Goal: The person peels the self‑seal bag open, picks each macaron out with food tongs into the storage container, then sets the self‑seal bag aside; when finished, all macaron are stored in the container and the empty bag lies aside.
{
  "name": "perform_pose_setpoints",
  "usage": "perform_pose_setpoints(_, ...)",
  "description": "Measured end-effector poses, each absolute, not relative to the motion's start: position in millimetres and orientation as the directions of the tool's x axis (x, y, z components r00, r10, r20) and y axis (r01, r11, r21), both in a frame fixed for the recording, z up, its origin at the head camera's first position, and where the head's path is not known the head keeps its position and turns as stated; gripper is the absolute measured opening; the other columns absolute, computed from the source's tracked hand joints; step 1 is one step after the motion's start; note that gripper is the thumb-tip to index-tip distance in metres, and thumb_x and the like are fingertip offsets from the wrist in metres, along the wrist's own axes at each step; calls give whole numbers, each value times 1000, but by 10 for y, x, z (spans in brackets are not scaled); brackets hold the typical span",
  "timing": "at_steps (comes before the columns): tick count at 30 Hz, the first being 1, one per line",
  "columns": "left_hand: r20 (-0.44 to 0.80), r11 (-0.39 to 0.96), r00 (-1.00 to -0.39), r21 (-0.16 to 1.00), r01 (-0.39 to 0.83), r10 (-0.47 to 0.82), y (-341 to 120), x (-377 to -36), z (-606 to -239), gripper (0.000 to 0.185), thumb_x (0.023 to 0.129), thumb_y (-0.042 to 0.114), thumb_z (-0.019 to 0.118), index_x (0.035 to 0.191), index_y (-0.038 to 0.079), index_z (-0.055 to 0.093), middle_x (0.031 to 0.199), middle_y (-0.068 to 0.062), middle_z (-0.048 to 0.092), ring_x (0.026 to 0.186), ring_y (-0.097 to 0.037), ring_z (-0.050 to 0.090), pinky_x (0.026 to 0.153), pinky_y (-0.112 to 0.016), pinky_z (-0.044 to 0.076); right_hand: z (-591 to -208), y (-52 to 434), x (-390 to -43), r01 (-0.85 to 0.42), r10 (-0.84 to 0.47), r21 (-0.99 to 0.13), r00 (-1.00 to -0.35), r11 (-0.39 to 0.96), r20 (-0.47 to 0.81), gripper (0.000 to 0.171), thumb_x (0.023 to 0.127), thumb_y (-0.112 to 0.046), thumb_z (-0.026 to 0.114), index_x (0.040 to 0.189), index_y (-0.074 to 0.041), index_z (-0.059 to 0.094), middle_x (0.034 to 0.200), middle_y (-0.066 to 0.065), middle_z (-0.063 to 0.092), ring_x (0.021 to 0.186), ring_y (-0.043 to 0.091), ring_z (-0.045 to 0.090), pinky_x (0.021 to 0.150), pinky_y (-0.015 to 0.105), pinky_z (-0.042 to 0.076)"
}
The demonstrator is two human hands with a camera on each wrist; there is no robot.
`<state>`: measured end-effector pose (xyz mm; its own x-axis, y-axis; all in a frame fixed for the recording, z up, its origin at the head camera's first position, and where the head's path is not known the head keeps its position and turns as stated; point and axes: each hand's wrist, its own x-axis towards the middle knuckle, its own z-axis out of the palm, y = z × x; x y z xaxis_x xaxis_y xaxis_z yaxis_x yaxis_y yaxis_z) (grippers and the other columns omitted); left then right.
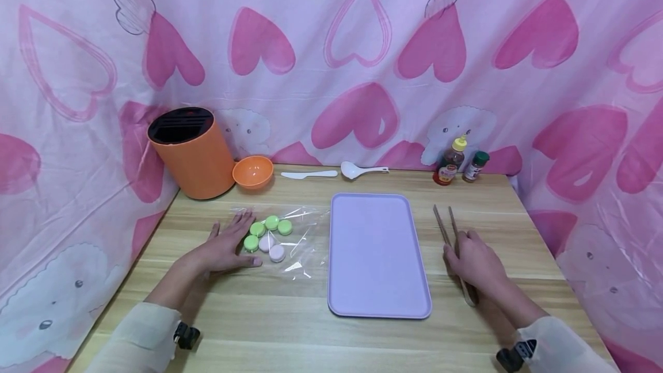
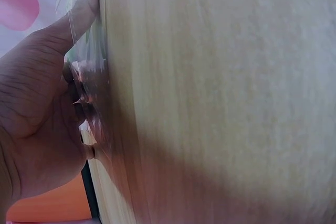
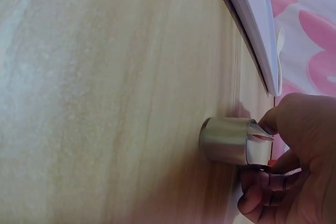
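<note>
1. Wooden table (image 1: 362,338), pink heart curtain (image 1: 331,45) behind.
2. One lilac tray (image 1: 375,252), centre.
3. One clear bag (image 1: 290,240) left of the tray, with six macarons (image 1: 269,235): four green, two pale.
4. One pair of tongs (image 1: 450,240) right of the tray.
5. Back edge: one orange bin (image 1: 194,154), one bowl (image 1: 252,171), one knife (image 1: 309,175), one spoon (image 1: 362,171), two bottles (image 1: 458,163).
6. Left hand (image 1: 225,246): fingers spread flat, pressing the bag's edge.
7. Right hand (image 1: 473,261): curled around the tongs, which lie on the table.
</note>
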<state>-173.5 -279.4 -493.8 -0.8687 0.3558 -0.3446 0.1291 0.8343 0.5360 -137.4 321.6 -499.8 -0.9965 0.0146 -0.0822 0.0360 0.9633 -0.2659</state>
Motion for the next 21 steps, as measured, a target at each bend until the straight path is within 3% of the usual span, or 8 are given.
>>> perform_pose_setpoints(4, -348, 834, -869, 538, 121, 351, -2792, -1730, -4933, 130, 90, 66, 84, 179, 14, 5, 188, -14, -5, 173, -44, -12, 128, -79, -20, -4966, 3206, -1397, -3, -15, -260, -999, 966, -44, 45, 109, -30, 60, 123, 12, 64, 101, 22, 59, 73, 28, 57, 58, 40, 50)
perform_pose_setpoints(11, -358, 839, -865, 530, 122, 352, -2787, -1730, -4924, 131, 90, 66, 84, 179, 12, 5, 188, -15, -5, 173, -45, -12, 128, -79, -20, -4899, 3117, -1466, -114, -107, -260, -993, 959, 41, 38, 110, -26, 64, 130, 7, 65, 104, 21, 57, 72, 25, 55, 57, 36, 47)
perform_pose_setpoints(17, -356, 847, -868, 516, 126, 346, -2790, -1734, -4939, 131, 89, 68, 83, 179, 13, 5, 188, -14, -5, 174, -43, -11, 129, -79, -18, -4821, 2957, -1527, -240, -212, -243, -968, 940, 136, 31, 106, -22, 73, 123, 4, 72, 104, 20, 60, 73, 24, 56, 60, 41, 54)
perform_pose_setpoints(21, -347, 844, -868, 519, 137, 355, -2790, -1746, -4948, 131, 90, 68, 83, 179, 11, 6, 188, -16, -4, 173, -44, -11, 128, -80, -18, -4783, 2838, -1573, -310, -284, -259, -949, 915, 136, 39, 105, -23, 76, 133, 3, 72, 111, 20, 64, 85, 25, 62, 72, 45, 62)
